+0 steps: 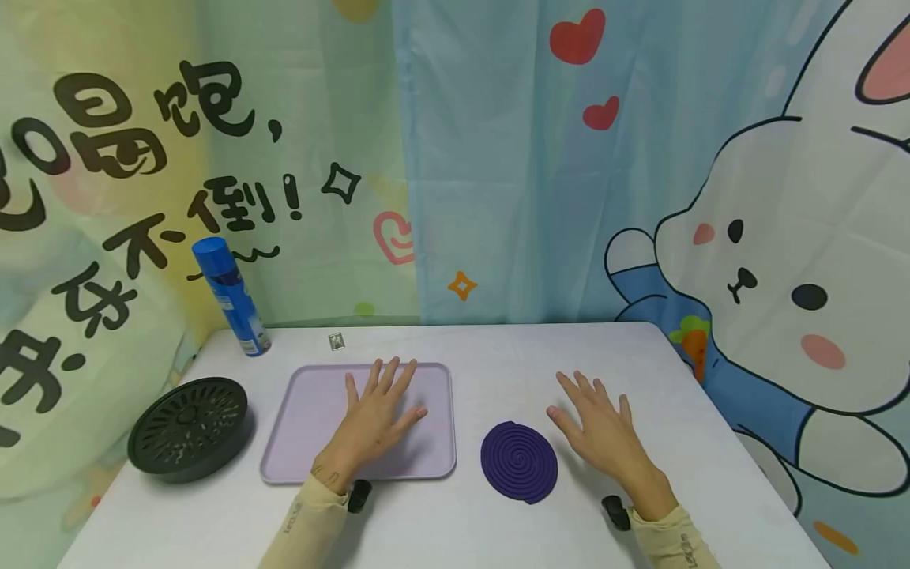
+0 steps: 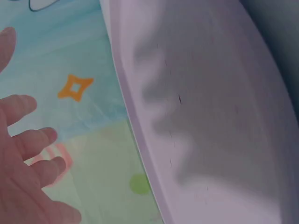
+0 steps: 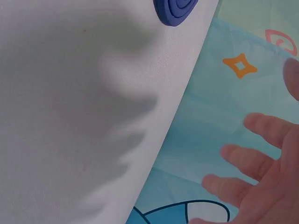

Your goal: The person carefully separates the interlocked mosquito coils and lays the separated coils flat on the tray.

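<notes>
With fingers spread, my left hand (image 1: 371,425) hovers over the lilac tray (image 1: 306,411); its shadow falls on the tray in the left wrist view. My right hand (image 1: 603,431) is held above the white table, fingers apart, holding nothing. Between the hands lies a purple spiral coil (image 1: 519,462), flat on the table, nearer the right hand; its edge shows at the top of the right wrist view. A dark green round holder with a slotted top (image 1: 190,427) stands left of the tray. Behind it is a blue spray can (image 1: 233,296) with a blue cap.
A small silvery square piece (image 1: 336,341) lies behind the tray on the white table (image 1: 490,356). Printed curtains (image 1: 483,158) hang right behind the table's back edge. Each wrist wears a black camera.
</notes>
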Demonstrator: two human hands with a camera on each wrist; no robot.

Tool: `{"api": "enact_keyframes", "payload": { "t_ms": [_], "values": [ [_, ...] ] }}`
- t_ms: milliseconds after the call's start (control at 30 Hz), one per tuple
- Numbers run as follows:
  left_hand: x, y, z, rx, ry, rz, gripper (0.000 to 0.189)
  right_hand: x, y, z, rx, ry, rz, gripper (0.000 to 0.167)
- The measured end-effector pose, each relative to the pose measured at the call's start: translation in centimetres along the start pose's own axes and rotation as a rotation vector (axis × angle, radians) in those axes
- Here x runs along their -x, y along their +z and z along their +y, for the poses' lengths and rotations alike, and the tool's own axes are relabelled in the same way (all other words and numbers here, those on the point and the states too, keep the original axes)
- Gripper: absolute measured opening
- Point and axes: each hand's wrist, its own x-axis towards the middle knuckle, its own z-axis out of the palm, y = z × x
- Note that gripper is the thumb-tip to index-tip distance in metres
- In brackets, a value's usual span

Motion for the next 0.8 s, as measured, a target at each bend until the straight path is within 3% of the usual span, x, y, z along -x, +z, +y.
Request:
{"api": "enact_keyframes", "payload": {
  "t_ms": [500, 800],
  "values": [
    [-1.2, 2.3, 2.6, 0.164, 0.203, -0.169, 0.083, 0.7, 0.4, 0.4, -0.008, -0.11, -0.077, 0.073],
    [-2.0, 4.0, 4.9, 0.146, 0.275, -0.261, 0.095, 1.0, 0.9, 0.6, -0.005, -0.121, -0.19, 0.098]
  ]
}}
